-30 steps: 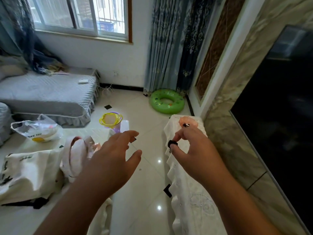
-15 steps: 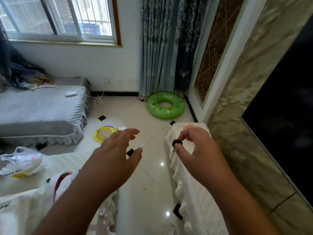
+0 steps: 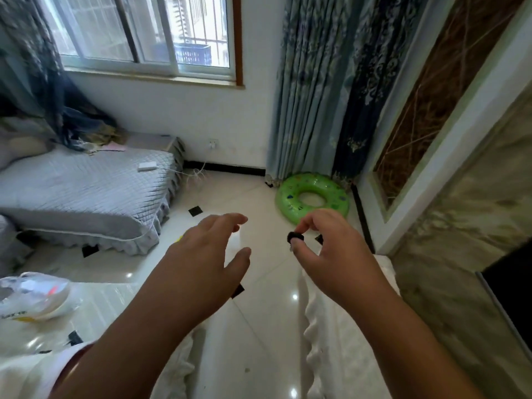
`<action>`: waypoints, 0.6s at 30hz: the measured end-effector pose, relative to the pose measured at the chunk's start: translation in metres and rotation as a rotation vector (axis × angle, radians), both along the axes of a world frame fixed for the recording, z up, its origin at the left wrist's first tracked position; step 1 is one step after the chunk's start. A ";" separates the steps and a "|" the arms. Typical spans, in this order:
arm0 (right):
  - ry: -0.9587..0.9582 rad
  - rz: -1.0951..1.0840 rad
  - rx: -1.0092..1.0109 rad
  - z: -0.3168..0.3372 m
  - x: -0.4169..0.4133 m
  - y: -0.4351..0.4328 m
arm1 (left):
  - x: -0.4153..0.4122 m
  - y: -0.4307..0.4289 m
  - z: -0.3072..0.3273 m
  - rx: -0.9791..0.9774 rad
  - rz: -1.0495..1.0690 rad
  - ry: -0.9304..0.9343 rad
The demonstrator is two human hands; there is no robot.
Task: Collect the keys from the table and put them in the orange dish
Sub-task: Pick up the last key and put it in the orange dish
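Single head-worn view, forward and down, close above both hands [image 3: 331, 254].

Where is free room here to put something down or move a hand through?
Free: the glossy floor strip between the two frilled white cloths, and the white cloth under the right hand, which pinches a key. Crowded: the plastic bag at left; the green swim ring fills the corner.

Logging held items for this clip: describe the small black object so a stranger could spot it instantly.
Start at the green inflatable swim ring on the floor by the patterned curtain. Just below it, the right hand is raised. The small black key head is pinched between its thumb and forefinger, the only dark thing either hand holds; the left hand is empty.
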State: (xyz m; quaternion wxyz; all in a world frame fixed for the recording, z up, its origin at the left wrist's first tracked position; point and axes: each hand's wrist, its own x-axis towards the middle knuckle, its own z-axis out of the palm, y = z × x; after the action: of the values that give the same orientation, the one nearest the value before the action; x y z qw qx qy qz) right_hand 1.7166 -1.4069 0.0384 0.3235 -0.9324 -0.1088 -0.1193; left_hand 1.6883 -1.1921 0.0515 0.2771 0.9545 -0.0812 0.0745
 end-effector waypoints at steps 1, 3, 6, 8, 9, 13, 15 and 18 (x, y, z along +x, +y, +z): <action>-0.005 0.012 -0.010 0.001 0.012 -0.002 | 0.012 -0.001 0.001 -0.002 0.005 -0.005; -0.021 0.014 -0.025 0.003 0.037 -0.008 | 0.040 -0.002 0.001 -0.014 0.016 -0.012; -0.046 -0.042 -0.023 0.000 0.078 -0.017 | 0.088 -0.006 -0.006 -0.016 -0.007 -0.004; -0.044 -0.082 -0.019 -0.005 0.106 -0.020 | 0.120 -0.007 -0.013 -0.011 -0.041 -0.003; -0.035 -0.097 -0.020 -0.007 0.119 -0.021 | 0.137 -0.007 -0.016 -0.018 -0.061 0.002; -0.003 -0.166 -0.044 -0.010 0.178 -0.021 | 0.216 -0.003 -0.024 -0.018 -0.149 0.016; -0.017 -0.215 -0.046 -0.007 0.207 -0.021 | 0.257 -0.003 -0.024 -0.003 -0.208 0.017; -0.046 -0.303 -0.042 -0.002 0.247 -0.020 | 0.313 -0.008 -0.021 0.008 -0.293 0.010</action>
State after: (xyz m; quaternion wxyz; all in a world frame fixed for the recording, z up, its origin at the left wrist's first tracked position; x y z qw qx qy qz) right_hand 1.9631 -1.4267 0.0365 0.2797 -0.9417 0.0231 -0.1857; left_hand 2.0011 -1.2003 0.0304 0.2817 0.9338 -0.2187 0.0283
